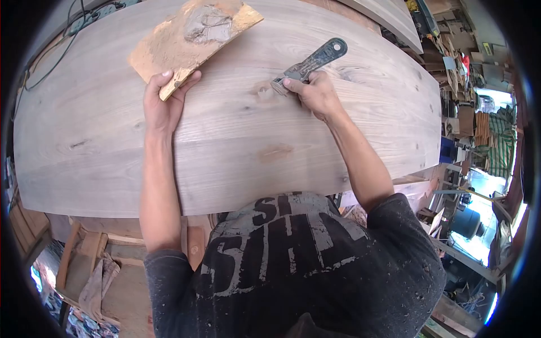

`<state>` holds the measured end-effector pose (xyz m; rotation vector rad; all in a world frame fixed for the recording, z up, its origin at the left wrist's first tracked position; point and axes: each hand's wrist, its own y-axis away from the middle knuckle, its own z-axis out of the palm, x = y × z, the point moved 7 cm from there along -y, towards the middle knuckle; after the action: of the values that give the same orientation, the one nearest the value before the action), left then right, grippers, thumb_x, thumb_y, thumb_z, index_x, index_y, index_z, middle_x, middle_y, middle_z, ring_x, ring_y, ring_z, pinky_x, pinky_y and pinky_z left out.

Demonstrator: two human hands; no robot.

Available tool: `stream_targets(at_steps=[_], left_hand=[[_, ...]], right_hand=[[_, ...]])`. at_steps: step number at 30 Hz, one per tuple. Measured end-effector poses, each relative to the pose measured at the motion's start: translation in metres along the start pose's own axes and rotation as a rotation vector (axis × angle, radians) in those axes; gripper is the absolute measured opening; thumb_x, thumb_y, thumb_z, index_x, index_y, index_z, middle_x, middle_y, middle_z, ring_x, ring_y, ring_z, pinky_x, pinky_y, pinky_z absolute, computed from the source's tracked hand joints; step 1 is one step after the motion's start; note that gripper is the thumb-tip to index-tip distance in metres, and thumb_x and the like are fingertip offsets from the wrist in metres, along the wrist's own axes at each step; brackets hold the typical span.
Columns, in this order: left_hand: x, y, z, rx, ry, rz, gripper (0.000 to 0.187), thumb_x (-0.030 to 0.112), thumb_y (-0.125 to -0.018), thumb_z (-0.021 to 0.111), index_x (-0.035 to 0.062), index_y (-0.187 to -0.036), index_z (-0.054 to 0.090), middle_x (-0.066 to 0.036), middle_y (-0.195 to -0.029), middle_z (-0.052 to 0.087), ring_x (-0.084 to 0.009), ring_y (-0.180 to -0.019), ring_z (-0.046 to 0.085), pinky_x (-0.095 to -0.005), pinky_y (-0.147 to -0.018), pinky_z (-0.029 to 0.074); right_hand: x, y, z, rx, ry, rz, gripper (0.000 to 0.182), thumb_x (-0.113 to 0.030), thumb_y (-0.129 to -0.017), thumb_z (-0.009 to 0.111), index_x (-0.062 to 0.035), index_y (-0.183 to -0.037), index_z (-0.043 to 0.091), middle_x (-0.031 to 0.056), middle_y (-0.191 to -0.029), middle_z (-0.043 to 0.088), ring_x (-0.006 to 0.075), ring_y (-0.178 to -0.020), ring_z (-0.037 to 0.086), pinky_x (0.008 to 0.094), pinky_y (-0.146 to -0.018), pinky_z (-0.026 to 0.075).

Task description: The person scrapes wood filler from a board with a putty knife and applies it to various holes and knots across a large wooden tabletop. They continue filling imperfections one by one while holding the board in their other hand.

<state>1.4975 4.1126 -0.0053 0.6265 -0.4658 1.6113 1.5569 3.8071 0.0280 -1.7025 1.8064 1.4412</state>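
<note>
My left hand (164,101) grips the near corner of a wooden board (169,48), held above the tabletop. On that board sits a lump of grey-brown filler paste (208,25). A putty knife (315,61) with a dark, smeared handle is in my right hand (318,96), its blade end pointing left and down. The blade is at or just over a knot patch on the large wooden tabletop (225,135); contact is hard to tell. Brownish filler (264,93) marks that patch. Closer to my body, another tan filler smear (276,152) lies on the wood.
Power strips (107,10) and a black cable (53,67) lie past the far left edge. Another pale board (389,19) is at the far right. Below left stands a wooden frame (107,242) with a cloth (98,287) over it. Cluttered shelves (451,50) line the right.
</note>
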Motion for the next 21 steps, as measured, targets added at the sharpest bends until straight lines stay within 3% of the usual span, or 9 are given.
stream_targets(at_steps=[3,6,10,11,13,15,17,21], left_hand=[[0.006,0.002,0.010,0.046,-0.024,0.033,0.043,0.013,-0.089,0.049,-0.0154,-0.121,0.048,-0.025,-0.111,0.064,-0.0339,-0.101,0.065,-0.0483,-0.093,0.053],[0.004,0.000,0.008,0.016,-0.010,0.034,0.045,0.013,-0.089,0.050,-0.0148,-0.123,0.046,-0.025,-0.112,0.064,-0.0339,-0.102,0.065,-0.0487,-0.093,0.053],[0.005,0.002,0.011,0.014,-0.010,0.032,0.046,0.014,-0.088,0.050,-0.0144,-0.125,0.045,-0.025,-0.113,0.063,-0.0339,-0.104,0.065,-0.0487,-0.093,0.054],[0.004,0.002,0.008,0.011,-0.007,0.027,0.047,0.014,-0.088,0.050,-0.0116,-0.127,0.046,-0.023,-0.114,0.064,-0.0339,-0.105,0.064,-0.0489,-0.095,0.052],[0.003,0.000,0.006,0.015,0.004,0.033,0.048,0.015,-0.088,0.051,-0.0087,-0.129,0.047,-0.022,-0.115,0.065,-0.0340,-0.106,0.064,-0.0491,-0.096,0.050],[0.002,0.002,0.007,-0.011,-0.012,0.016,0.048,0.015,-0.088,0.051,-0.0095,-0.128,0.047,-0.022,-0.115,0.065,-0.0340,-0.106,0.064,-0.0490,-0.096,0.050],[0.003,0.003,0.005,0.001,-0.008,0.028,0.047,0.015,-0.088,0.051,-0.0098,-0.128,0.047,-0.022,-0.115,0.065,-0.0339,-0.106,0.064,-0.0490,-0.096,0.050],[0.002,0.001,0.005,0.041,-0.019,0.023,0.046,0.016,-0.088,0.051,-0.0097,-0.126,0.049,-0.022,-0.114,0.065,-0.0340,-0.105,0.064,-0.0488,-0.096,0.050]], right_hand=[[0.011,0.003,0.017,0.069,-0.057,-0.013,0.032,-0.025,-0.083,0.072,0.0038,-0.095,0.072,0.0136,-0.088,0.072,0.0187,-0.080,0.067,0.0330,-0.073,0.052],[0.008,-0.002,0.038,0.069,-0.050,-0.140,0.031,-0.025,-0.082,0.071,0.0044,-0.091,0.072,0.0159,-0.081,0.071,0.0224,-0.076,0.067,0.0344,-0.071,0.051],[-0.003,0.000,0.042,-0.031,0.063,-0.062,0.032,-0.028,-0.082,0.072,0.0028,-0.093,0.072,0.0151,-0.082,0.071,0.0228,-0.077,0.066,0.0348,-0.073,0.052],[-0.003,0.000,0.035,-0.027,0.063,-0.062,0.032,-0.028,-0.082,0.072,0.0028,-0.093,0.072,0.0151,-0.082,0.071,0.0228,-0.077,0.066,0.0348,-0.073,0.052],[-0.011,0.001,0.011,-0.021,-0.194,-0.122,0.027,-0.022,-0.084,0.074,0.0025,-0.096,0.072,0.0070,-0.080,0.069,0.0134,-0.072,0.059,0.0302,-0.067,0.049],[-0.010,0.001,-0.016,0.018,-0.178,-0.063,0.028,-0.023,-0.085,0.074,0.0013,-0.097,0.072,0.0057,-0.078,0.068,0.0136,-0.074,0.060,0.0308,-0.069,0.049],[-0.018,0.003,-0.051,0.241,0.086,-0.196,0.033,-0.028,-0.082,0.074,-0.0007,-0.100,0.073,0.0112,-0.093,0.072,0.0199,-0.084,0.065,0.0322,-0.079,0.051],[-0.001,-0.013,-0.066,0.265,0.209,-0.335,0.021,-0.022,-0.087,0.072,-0.0048,-0.097,0.073,0.0044,-0.083,0.071,0.0155,-0.078,0.062,0.0311,-0.074,0.050]])
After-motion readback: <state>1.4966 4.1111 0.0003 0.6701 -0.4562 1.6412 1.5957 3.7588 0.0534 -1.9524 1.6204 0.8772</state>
